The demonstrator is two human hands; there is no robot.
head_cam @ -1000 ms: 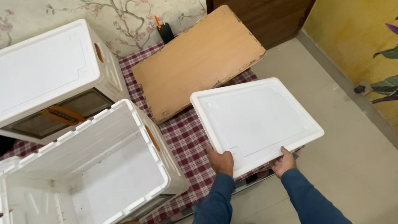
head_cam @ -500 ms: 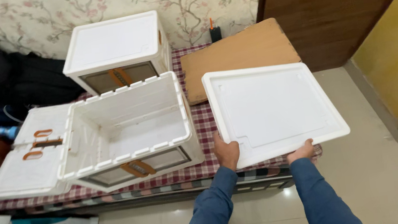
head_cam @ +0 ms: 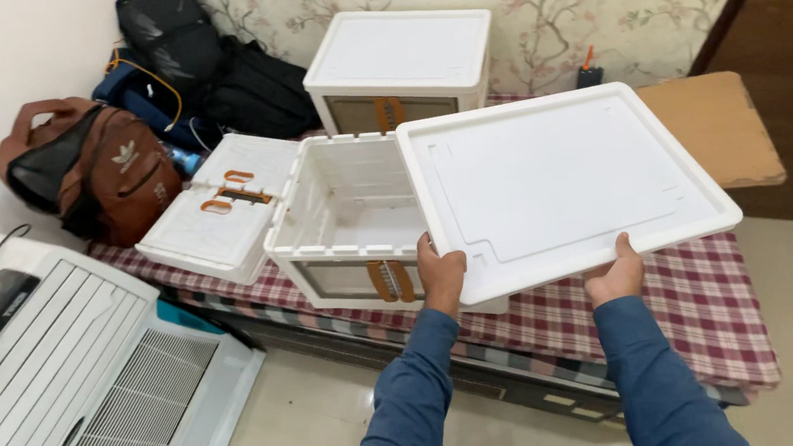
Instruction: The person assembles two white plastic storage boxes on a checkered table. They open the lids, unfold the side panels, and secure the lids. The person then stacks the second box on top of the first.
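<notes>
I hold a large flat white plastic lid by its near edge, my left hand at its left corner and my right hand further right. The lid hangs level in the air, partly over the right side of an open white storage box with orange latches. That box stands empty on a checked cloth. A second white box, closed with its own lid, stands behind it against the wall.
A folded white box panel lies left of the open box. Brown and black backpacks sit at the back left. A wooden board lies at the right. A white slatted appliance lies on the floor at the left.
Both hands carried the lid leftward and up, from beside the wooden board to partly over the open box. The view swung left, bringing the backpacks and the slatted appliance into sight.
</notes>
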